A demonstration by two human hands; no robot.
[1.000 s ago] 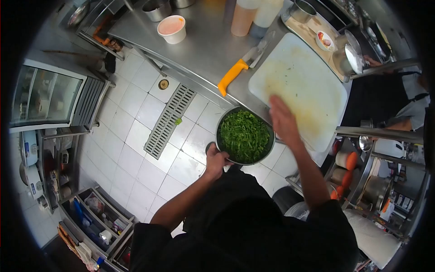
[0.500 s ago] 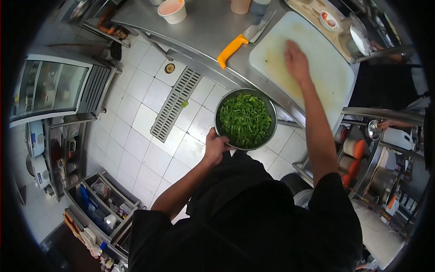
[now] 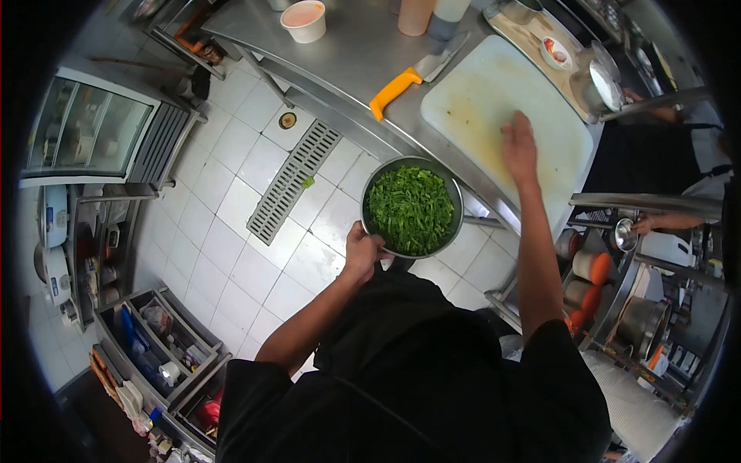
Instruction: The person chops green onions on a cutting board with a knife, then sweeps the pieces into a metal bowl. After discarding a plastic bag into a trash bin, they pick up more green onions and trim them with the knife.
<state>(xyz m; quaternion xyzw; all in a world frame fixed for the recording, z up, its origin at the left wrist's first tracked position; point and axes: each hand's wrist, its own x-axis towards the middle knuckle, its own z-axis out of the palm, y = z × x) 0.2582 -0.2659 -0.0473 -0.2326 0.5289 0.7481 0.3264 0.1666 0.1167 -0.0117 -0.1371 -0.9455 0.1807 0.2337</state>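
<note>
One edge grip (left hand (image 3: 363, 253), clenched) could tip round grey metal bowl (image 3: 458, 202) of chopped green leaves (image 3: 409, 211), mid-frame. Right hand (image 3: 521, 150) open, empty, over pale rectangular board (image 3: 480, 86).

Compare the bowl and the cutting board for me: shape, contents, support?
Shape: the bowl is round with raised sides; the cutting board is flat and rectangular with rounded corners.
Contents: the bowl holds chopped greens; the board shows yellowish stains and a few specks.
Support: the left hand grips the bowl; the board lies on the steel counter.
</note>
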